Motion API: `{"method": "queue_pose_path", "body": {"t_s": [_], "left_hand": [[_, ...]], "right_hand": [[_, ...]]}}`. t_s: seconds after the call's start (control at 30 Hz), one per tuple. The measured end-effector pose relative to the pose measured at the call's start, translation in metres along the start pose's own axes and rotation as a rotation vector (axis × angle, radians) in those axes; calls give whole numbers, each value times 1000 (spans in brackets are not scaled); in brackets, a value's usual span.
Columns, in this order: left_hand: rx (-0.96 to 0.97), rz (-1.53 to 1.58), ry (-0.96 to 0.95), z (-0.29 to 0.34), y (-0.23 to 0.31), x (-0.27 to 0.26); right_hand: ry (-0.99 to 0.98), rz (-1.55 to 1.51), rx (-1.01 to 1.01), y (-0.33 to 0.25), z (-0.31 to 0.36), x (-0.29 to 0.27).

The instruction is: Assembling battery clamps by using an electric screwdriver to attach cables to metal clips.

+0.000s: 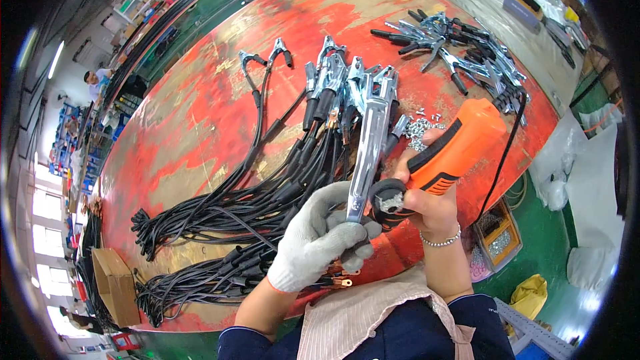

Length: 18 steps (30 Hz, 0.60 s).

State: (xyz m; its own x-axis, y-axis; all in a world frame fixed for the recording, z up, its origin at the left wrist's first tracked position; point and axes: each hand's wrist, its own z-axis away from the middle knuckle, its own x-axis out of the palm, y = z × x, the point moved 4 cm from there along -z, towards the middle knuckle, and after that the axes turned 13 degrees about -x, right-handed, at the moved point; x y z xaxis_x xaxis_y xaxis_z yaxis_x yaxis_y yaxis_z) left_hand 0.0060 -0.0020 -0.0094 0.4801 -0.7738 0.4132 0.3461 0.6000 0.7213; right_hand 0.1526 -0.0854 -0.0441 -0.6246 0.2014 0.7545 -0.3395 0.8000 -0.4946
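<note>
My left hand [310, 240], in a grey-white knit glove, is closed round the lower end of a long silver metal clamp [368, 150], which stands up from my fingers. My bare right hand [435, 213] wraps round an orange and black corded power tool [457, 143]. Its black round front end is beside the clamp's lower end; I cannot tell whether they touch. Just past the tool lies a heap of small screws or nuts [419, 131]. More silver clamps [330, 73] with black cables [227, 210] attached lie beyond my left hand.
A pile of loose silver clamps with black handles [460, 47] lies at the far right of the worn red table [180, 107]. Copper-ended cables [200, 287] lie near the front edge. A cardboard box [113, 287] is at left, a parts bin [500, 237] at right. The tool's cord [503, 160] hangs over the right side.
</note>
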Motion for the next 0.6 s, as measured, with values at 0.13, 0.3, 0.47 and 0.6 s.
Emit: {"method": "queue_pose_path", "body": {"t_s": [0.13, 0.3, 0.47, 0.6], "left_hand": [[206, -95, 200, 9, 5, 7], [255, -110, 211, 6, 7, 7], [184, -75, 243, 4, 6, 7], [176, -75, 215, 2, 7, 6]], "right_hand": [[96, 90, -12, 4, 11, -2], [125, 313, -109, 12, 15, 3], [125, 344, -128, 13, 17, 11], [117, 368, -122, 13, 16, 12]]}}
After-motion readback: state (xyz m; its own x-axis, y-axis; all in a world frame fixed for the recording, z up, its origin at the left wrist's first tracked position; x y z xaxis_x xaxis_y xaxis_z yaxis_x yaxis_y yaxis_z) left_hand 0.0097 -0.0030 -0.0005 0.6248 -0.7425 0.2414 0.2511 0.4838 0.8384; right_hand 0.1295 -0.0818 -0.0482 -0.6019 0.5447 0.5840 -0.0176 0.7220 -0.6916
